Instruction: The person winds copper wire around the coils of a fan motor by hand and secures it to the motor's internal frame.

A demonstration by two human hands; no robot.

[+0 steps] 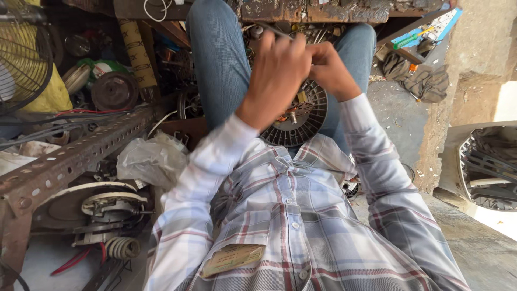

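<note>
Head view puts the round slotted motor part (301,121) on your lap, between your knees, with its pale ribbed rim toward you and some small brass and orange fittings showing near its middle. Resting it on your thighs likely keeps it steady and close while both hands work above it. Your left hand (277,75) is curled with the knuckles up, fingers closed around something thin, perhaps a wire or a slim tool whose dark tip pokes out above the fingers; what it is, you cannot tell from here. Your right hand (328,70) is bunched just beside it, touching it, fingers pinched in, but its back hides whatever it grips. The hands cover the upper half of the part, so the spot being worked is hidden. Outward, a crumpled plastic bag (153,159) lies by your left elbow, a rusty perforated angle bar (81,153) runs across the left, and a wound coil assembly (107,207) sits below it. A fan guard (21,54) is cut off at the upper left edge.
</note>
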